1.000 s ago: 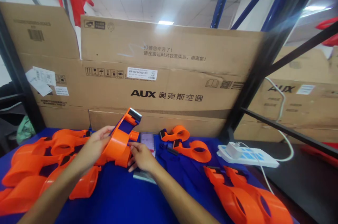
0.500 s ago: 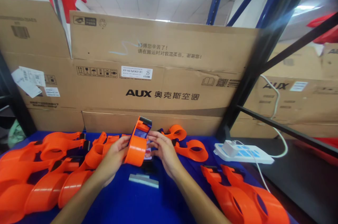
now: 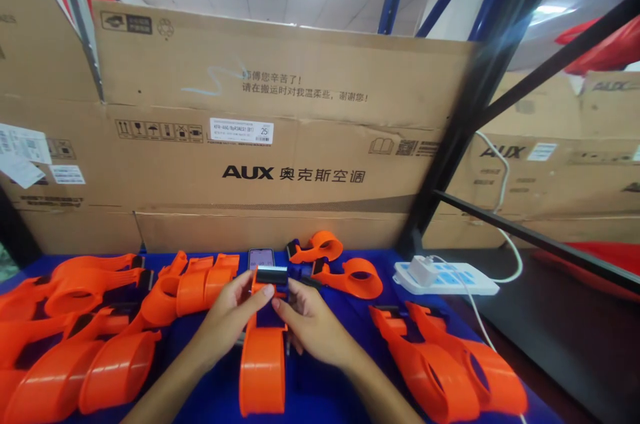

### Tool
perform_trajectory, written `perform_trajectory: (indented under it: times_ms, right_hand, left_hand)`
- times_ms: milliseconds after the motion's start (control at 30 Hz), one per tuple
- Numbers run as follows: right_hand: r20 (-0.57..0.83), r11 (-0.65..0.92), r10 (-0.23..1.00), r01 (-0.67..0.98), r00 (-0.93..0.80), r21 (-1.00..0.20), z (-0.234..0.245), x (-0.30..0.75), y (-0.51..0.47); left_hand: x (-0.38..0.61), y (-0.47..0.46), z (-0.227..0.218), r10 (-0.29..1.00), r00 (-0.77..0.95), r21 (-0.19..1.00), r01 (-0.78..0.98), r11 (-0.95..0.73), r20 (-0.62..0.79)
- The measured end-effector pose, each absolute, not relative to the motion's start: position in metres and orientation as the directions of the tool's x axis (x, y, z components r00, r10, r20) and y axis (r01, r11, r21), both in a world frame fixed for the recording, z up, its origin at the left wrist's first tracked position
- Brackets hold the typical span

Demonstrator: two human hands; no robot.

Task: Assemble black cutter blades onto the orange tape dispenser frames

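- At far left, I see a cluster of orange tape dispensers (image 3: 120,371) lying close together, some overlapping, on the blue table surface (image 3: 320,391).
- Next comes a row of three dispensers (image 3: 191,294), side by side near the back.
- The left hand (image 3: 230,311) is clamped on the frame of the held dispenser, its thumb across the front, just below the blade.
- At centre, my held dispenser (image 3: 263,371) is between the hands, its ring toward me, its dark toothed blade (image 3: 273,275) at the far end.
- Beyond it I note a phone (image 3: 262,257), before the printed cardboard (image 3: 300,144).
- The right hand (image 3: 315,324) has its thumb at the frame's right side; whether its fingers close on it, I cannot tell.
- Behind that hand lie two dispensers (image 3: 363,277), one farther back.
- At right, two larger-looking dispensers (image 3: 457,391) lie side by side, in front of a white power strip (image 3: 475,284) bearing a plug (image 3: 423,271).
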State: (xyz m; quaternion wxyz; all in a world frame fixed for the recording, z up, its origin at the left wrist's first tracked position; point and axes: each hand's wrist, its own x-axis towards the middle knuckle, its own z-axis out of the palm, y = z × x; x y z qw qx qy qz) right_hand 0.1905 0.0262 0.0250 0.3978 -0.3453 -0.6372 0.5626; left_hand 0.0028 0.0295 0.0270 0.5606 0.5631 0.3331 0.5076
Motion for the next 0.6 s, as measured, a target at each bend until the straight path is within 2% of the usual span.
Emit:
perform_trajectory:
  times_ms: [167,367,467,600]
  right_hand:
    - [0.135,0.147,0.946,0.021,-0.294,-0.989,0.013,0.184,0.026]
    - [0.163,0.21,0.932,0.115,-0.323,-0.971,0.021,0.18,0.015]
    - [0.165,0.215,0.931,0.126,-0.326,-0.968,0.022,0.179,0.01]
    - [0.167,0.214,0.953,0.168,-0.253,-0.962,0.019,0.178,0.009]
  left_hand:
    - [0.004,0.031,0.019,0.965,0.108,0.958,-0.19,-0.217,0.24]
    - [0.0,0.024,0.013,0.978,0.037,0.964,-0.175,-0.198,0.208]
    - [-0.001,0.022,0.011,0.983,0.037,0.975,-0.142,-0.174,0.18]
    - [-0.001,0.021,0.013,0.97,0.095,0.959,-0.198,-0.201,0.223]
